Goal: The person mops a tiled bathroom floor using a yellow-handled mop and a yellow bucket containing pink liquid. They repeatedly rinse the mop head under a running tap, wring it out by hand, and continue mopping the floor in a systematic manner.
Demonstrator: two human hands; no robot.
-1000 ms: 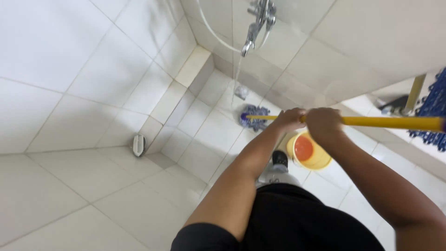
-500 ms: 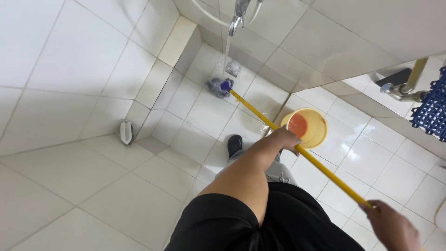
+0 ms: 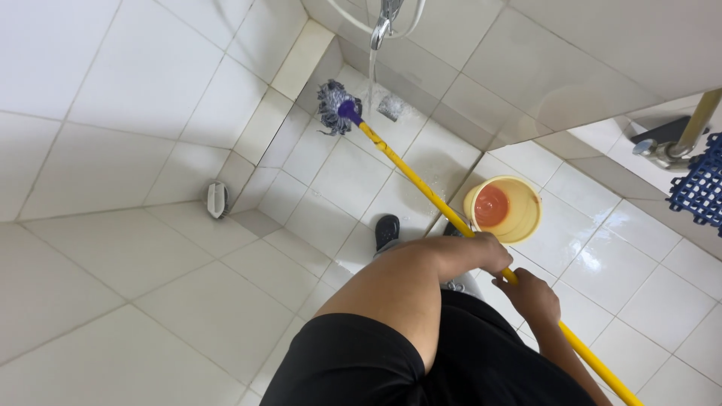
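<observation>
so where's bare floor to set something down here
Bare tiles lie between the brush by the left wall and the shoe, and right of the bucket. It is crowded around the mop head under the running tap.

The mop handle (image 3: pixel 421 184) runs off the bottom edge (its end unseen), and the blue mat (image 3: pixel 699 192) is cropped right.

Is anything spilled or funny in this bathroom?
Water runs from the metal tap onto the white tiled floor beside the grey string mop head, not into the yellow bucket. Nearby tiles look wet. Nothing looks broken.
</observation>
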